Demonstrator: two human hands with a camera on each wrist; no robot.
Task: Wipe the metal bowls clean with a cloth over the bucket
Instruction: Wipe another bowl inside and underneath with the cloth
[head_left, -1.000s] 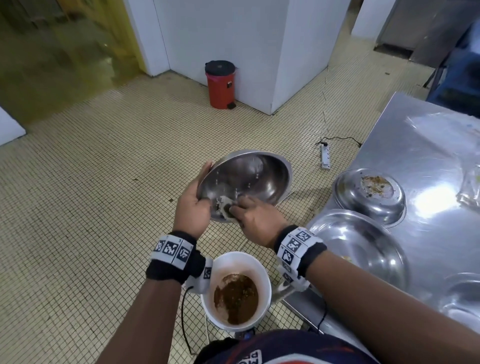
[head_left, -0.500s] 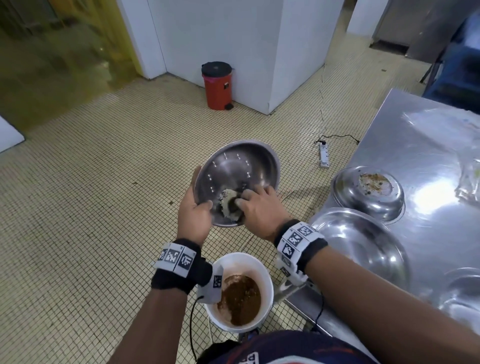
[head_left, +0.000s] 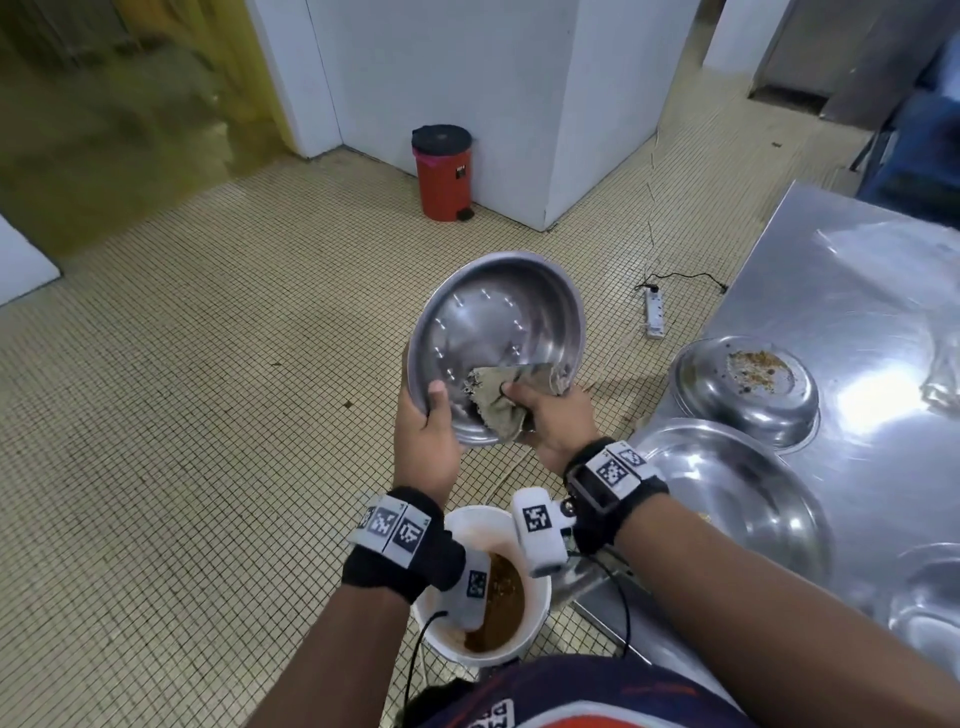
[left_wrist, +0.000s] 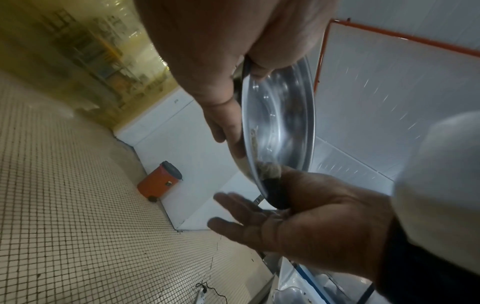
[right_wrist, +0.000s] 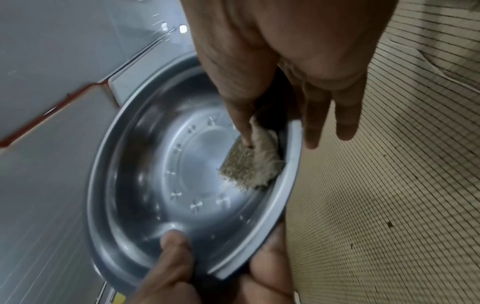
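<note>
I hold a tilted metal bowl (head_left: 493, 332) over a white bucket (head_left: 537, 608) with brown waste in it. My left hand (head_left: 423, 431) grips the bowl's near-left rim, thumb inside. My right hand (head_left: 550, 421) pinches a grey-brown cloth (head_left: 496, 402) against the lower right rim. In the right wrist view the thumb presses the cloth (right_wrist: 249, 162) onto the inner wall of the bowl (right_wrist: 155, 164) while the fingers (right_wrist: 330, 115) lie straight behind the rim. The left wrist view shows the bowl (left_wrist: 280, 115) edge-on. The bowl's inside looks shiny.
A steel table (head_left: 857, 312) at the right carries an upturned bowl (head_left: 748, 389) with food crumbs and a larger bowl (head_left: 727, 493). On the tiled floor lie a power strip (head_left: 654, 312) and a red pedal bin (head_left: 441, 171) by a white pillar (head_left: 467, 78).
The bowl has turned to face me more. The cloth slid from the lower middle to the lower right rim, and my right hand turned so its thumb is inside and its fingers behind.
</note>
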